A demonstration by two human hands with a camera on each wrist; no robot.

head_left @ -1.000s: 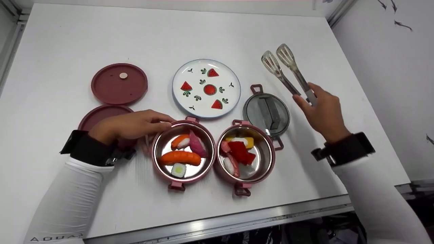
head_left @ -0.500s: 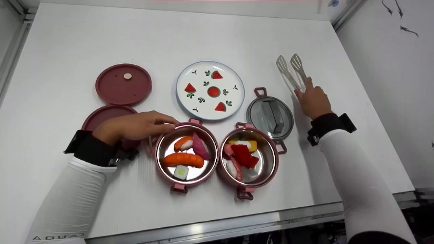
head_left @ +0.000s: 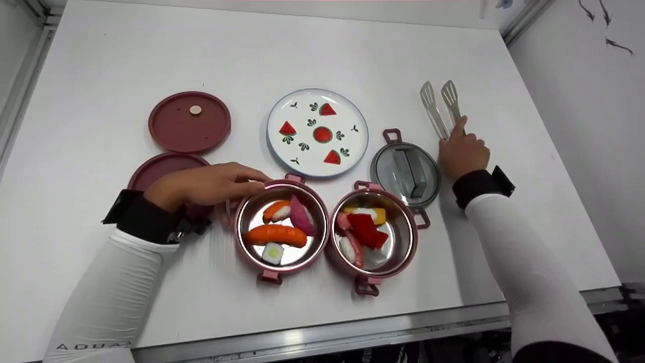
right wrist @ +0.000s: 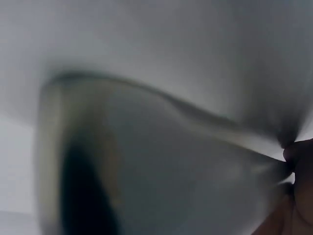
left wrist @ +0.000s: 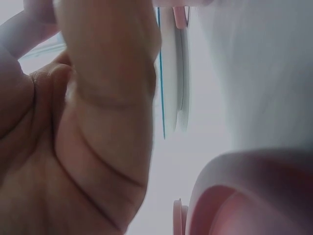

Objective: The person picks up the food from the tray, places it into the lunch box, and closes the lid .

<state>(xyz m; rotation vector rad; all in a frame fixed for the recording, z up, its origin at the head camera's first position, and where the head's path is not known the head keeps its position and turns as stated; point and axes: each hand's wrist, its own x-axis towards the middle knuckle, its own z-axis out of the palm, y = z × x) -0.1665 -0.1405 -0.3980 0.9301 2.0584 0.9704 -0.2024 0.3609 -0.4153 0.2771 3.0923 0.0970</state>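
Observation:
My left hand [head_left: 211, 186] touches the rim and side of the left pink pot [head_left: 241, 252], thumb and index finger stretched out near its far handle. In that steel-lined pot lie several pieces of toy sushi, including a long orange one [head_left: 276, 235] and a purple-topped one [head_left: 301, 216]. My right hand [head_left: 463, 155] holds slotted metal tongs [head_left: 434, 113] low at the table's right side, index finger along one arm, heads pointing away and spread. Their bent end [right wrist: 146, 147] fills the right wrist view. The right pot [head_left: 410, 252] holds red, yellow and pink-striped toy sushi [head_left: 364, 229].
Behind the pots stands a white plate [head_left: 315, 164] with watermelon pictures. A grey lid [head_left: 428, 171] with pink clips lies between the right pot and my right hand. Two dark red lids [head_left: 176, 131] [head_left: 156, 169] lie at left, the nearer partly hidden by my left hand.
My right hand has brought the tongs down and away from me, toward the table surface. My left hand stays at the left pot. The view has shifted slightly.

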